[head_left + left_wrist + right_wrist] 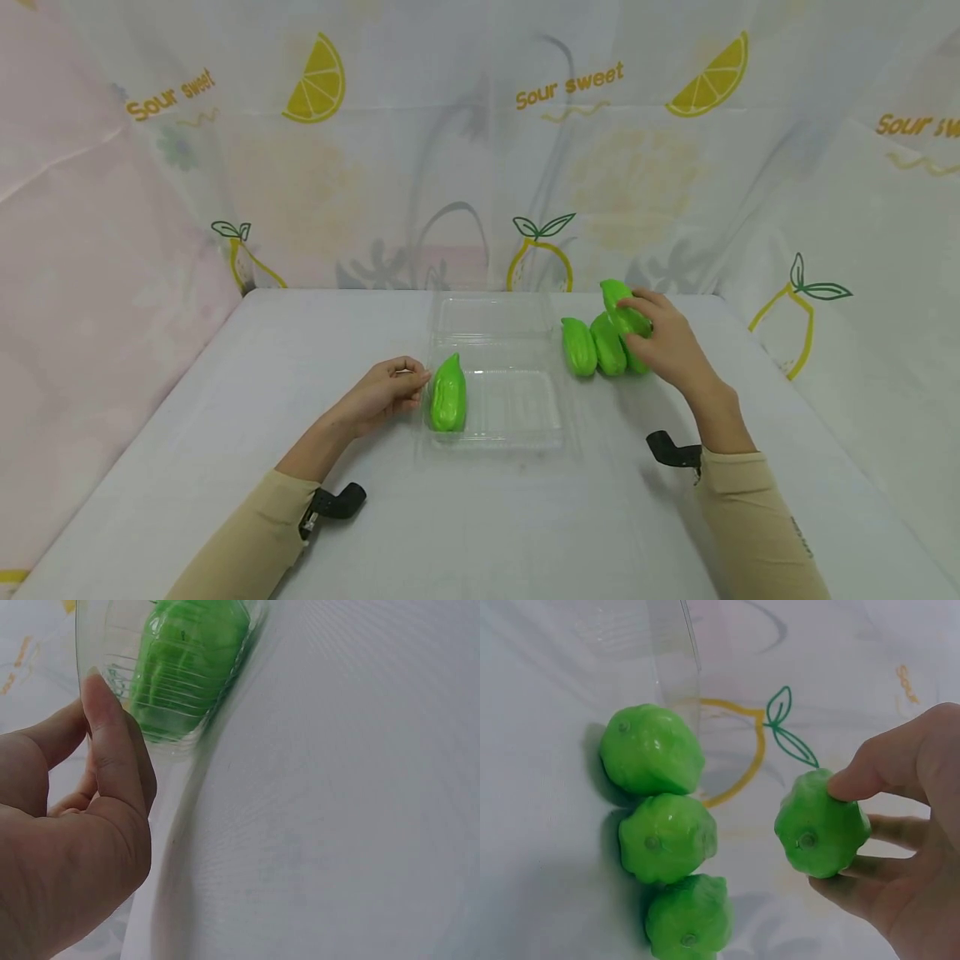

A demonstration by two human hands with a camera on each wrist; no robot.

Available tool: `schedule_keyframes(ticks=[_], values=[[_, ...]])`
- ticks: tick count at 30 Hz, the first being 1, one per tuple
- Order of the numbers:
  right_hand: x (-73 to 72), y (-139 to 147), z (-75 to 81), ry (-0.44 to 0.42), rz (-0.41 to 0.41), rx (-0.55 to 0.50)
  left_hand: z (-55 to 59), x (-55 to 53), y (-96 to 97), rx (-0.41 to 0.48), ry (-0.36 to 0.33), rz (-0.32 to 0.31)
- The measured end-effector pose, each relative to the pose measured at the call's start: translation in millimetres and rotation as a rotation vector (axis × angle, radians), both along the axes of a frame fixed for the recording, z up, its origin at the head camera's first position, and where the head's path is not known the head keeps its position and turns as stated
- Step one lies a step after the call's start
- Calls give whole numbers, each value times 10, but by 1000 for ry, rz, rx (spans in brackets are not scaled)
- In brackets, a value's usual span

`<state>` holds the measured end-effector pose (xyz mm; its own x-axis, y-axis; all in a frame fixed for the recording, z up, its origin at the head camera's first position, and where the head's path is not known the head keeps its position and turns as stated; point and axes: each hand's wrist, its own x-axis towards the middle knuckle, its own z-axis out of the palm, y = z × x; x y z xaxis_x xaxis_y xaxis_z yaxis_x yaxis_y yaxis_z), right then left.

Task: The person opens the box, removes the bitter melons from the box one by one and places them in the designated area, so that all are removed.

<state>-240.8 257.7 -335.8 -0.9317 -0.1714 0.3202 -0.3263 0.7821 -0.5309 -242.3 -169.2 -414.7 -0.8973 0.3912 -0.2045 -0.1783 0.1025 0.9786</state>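
Note:
A clear plastic clamshell box (517, 404) lies with its lid (495, 317) folded back. One green bitter melon (448, 396) rests in the box's left side, its tip pointing away from me. My left hand (382, 392) pinches the left rim of the box between thumb and fingers. In my right hand (671, 342) is another bitter melon (821, 825), gripped round its body and held above the table. Below it, three more bitter melons lie side by side: a left one (579, 346), a middle one (608, 348) and a right one (690, 919), partly covered by the hand in the head view.
A white cloth covers the table (495, 525). Behind it hangs a curtain (480, 150) printed with lemons, which also closes off both sides. The loose melons lie just right of the box, near the table's back edge.

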Motion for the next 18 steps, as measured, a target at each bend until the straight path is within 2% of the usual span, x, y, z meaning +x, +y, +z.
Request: schedule_keyframes(ticks=[6,10,18], values=[[-12,93,4,9,-31,17,-1,-1,-4,4,4,-5],[-23,170,-8,-14,-54,24,-1,-7,-4,1,9,-6],[-88,383,-149,-35,-110,57,-1,-11,-5,8,2,-6]])
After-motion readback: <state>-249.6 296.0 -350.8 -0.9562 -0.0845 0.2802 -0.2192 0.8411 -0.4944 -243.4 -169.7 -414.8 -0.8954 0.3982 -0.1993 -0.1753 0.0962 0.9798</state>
